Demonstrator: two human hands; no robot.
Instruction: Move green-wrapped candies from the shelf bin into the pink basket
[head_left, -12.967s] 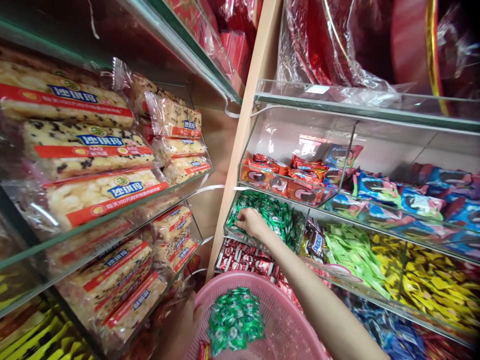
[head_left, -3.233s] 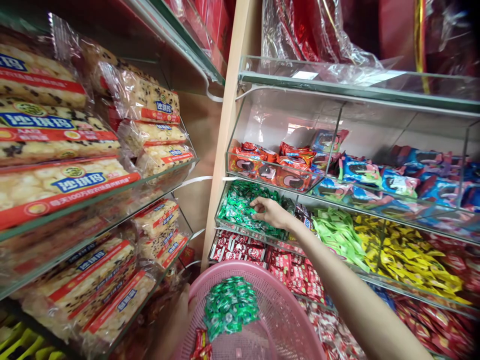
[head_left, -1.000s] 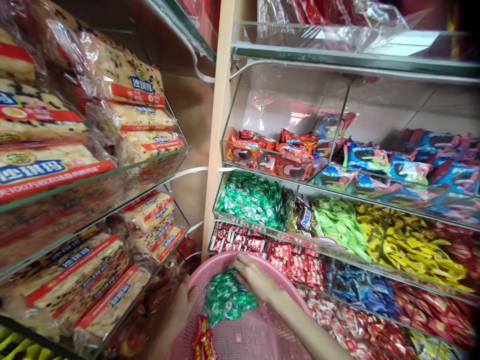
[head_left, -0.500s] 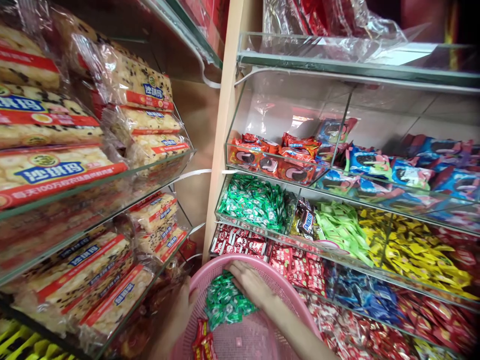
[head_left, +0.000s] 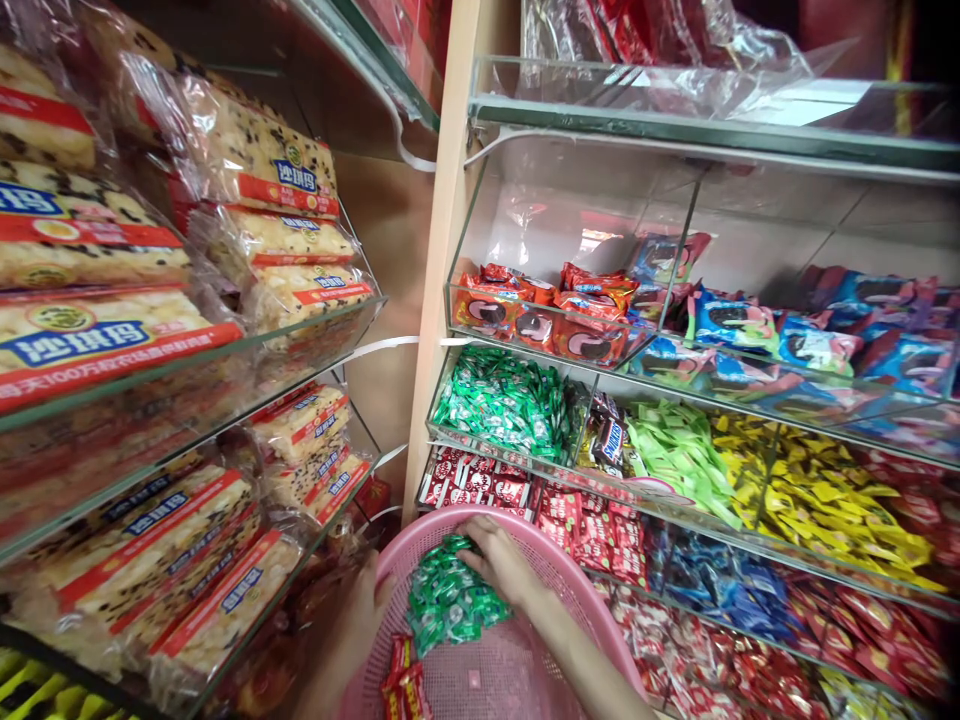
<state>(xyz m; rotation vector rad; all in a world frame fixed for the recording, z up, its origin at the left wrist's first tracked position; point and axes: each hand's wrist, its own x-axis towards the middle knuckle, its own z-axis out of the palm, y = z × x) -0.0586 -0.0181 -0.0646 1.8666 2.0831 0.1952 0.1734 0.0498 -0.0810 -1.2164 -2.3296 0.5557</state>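
"So, where are the green candies?"
"In the pink basket, between the hands, nearer the right hand. That one curves loosely beside them; whether it grips any, I can't tell."
"And the left hand?"
"At the left rim, grip unclear."

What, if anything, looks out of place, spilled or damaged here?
Nothing looks spilled or damaged: the green candies by the right hand lie within the basket. Mildly odd: Snickers sit beside light green packets with no visible divider, and a white strip seems to hang loose beside the post.
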